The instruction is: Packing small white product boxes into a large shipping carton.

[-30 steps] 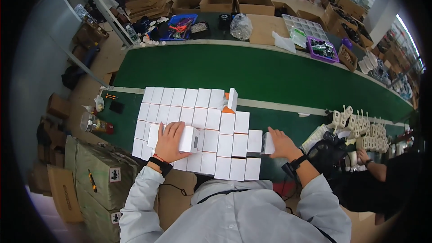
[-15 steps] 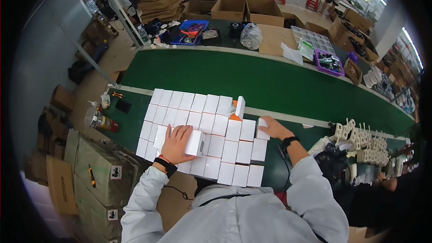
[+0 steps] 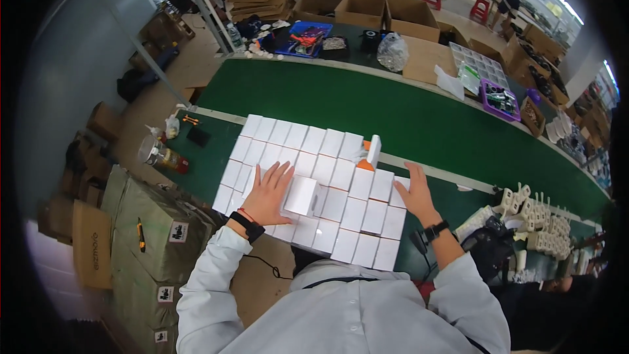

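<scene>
Left hand [image 3: 270, 191] lies flat, fingers spread, on the white boxes [image 3: 327, 157] near the workbench's [image 3: 209, 157] front edge, beside one raised box [image 3: 303, 195]. Grid mostly packed; an orange gap [image 3: 364, 164] remains. Right hand [image 3: 415, 191], open, presses the block's right edge.

- The left hand [image 3: 270, 191] covers part of the white boxes [image 3: 321, 157] beneath it.
- The right hand [image 3: 415, 191] hides most of one white box [image 3: 400, 185].
- Contents of the purple tray [image 3: 501, 99] are too small to identify.
- The fisheye rim cuts off the plastic parts [image 3: 534, 213] at right.
</scene>
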`<state>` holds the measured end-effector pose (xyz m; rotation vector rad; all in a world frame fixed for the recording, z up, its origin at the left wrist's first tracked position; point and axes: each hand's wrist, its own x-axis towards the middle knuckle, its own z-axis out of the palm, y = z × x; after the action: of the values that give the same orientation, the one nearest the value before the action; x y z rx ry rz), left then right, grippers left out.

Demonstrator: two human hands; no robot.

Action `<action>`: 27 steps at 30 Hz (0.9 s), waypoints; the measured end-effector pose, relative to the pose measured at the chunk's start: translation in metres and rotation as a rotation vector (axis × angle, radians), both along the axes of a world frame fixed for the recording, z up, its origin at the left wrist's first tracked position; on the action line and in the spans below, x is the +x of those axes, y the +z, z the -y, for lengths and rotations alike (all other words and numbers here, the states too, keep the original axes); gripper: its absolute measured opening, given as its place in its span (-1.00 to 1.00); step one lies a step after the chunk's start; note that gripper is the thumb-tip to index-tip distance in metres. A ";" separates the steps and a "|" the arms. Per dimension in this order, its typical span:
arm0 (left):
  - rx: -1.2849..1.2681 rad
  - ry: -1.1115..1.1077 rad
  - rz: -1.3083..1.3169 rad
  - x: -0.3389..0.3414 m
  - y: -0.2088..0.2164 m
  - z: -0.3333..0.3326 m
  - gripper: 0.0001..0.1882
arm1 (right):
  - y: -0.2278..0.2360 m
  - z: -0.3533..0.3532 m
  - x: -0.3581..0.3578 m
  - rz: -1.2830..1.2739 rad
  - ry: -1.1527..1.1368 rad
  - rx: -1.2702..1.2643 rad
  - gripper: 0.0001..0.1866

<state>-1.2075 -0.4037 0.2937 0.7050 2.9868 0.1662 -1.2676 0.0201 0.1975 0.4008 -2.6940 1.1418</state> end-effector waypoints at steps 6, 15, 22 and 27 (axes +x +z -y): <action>-0.059 0.177 0.048 0.004 -0.011 0.050 0.41 | 0.057 0.092 0.031 -0.059 0.431 0.058 -0.15; 0.130 0.036 -0.091 -0.007 -0.015 0.033 0.19 | 0.038 0.230 0.025 -0.053 0.511 0.213 0.31; 0.105 -0.039 -0.075 -0.007 -0.008 0.023 0.21 | 0.062 0.228 0.035 -0.009 0.479 0.364 0.11; 0.099 -0.022 -0.091 -0.002 -0.017 0.028 0.16 | 0.089 0.181 0.044 -0.079 0.459 0.285 0.04</action>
<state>-1.2098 -0.4315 0.2770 0.7758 3.0740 0.2906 -1.2238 -0.1610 0.2865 1.1301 -2.7750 0.8040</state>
